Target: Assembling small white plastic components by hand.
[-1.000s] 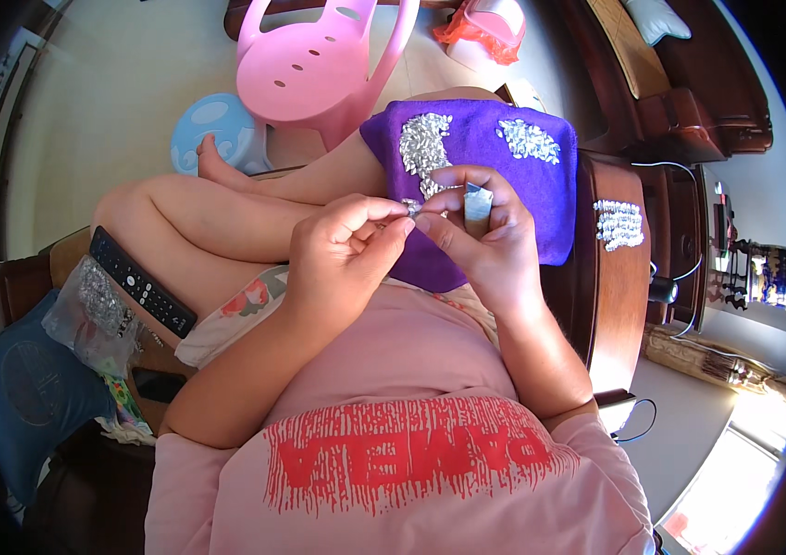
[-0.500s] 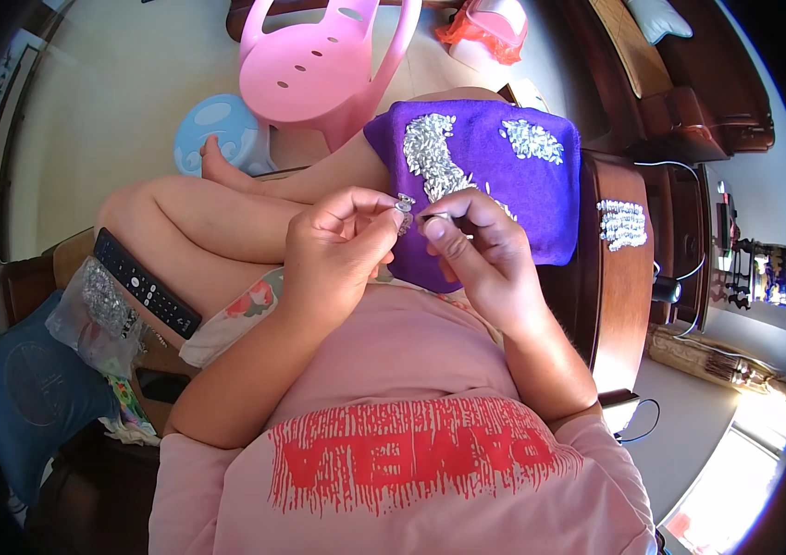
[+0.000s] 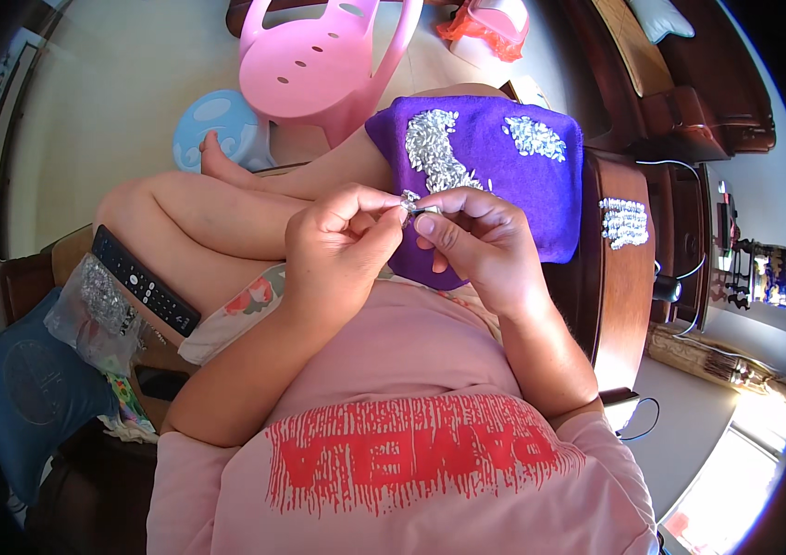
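Observation:
My left hand [image 3: 333, 250] pinches a small silver jewellery piece [image 3: 408, 200] between thumb and fingertips, above my lap. Thumb and forefinger of my right hand [image 3: 490, 242] are pressed together right beside it, closed on something small that the fingers mostly hide. The fingertips of both hands nearly meet at the piece. Just beyond them, a purple cloth [image 3: 541, 208] lies over my leg. On it are a long heap of silver, seed-shaped beads [image 3: 434, 153] and a smaller patch of the same beads [image 3: 535, 137] at the right.
Beaded strands [image 3: 623, 224] lie on the wooden armrest [image 3: 619, 305] at right. At left are a black remote control [image 3: 148, 282], a clear plastic bag [image 3: 87, 319] of shiny bits and a blue cushion [image 3: 23, 379]. Ahead stand a pink chair [image 3: 305, 69] and a blue stool [image 3: 217, 120].
My right hand has moved slightly left, bringing its fingertips up against the silver jewellery piece. My left hand has stayed almost in place, still holding it.

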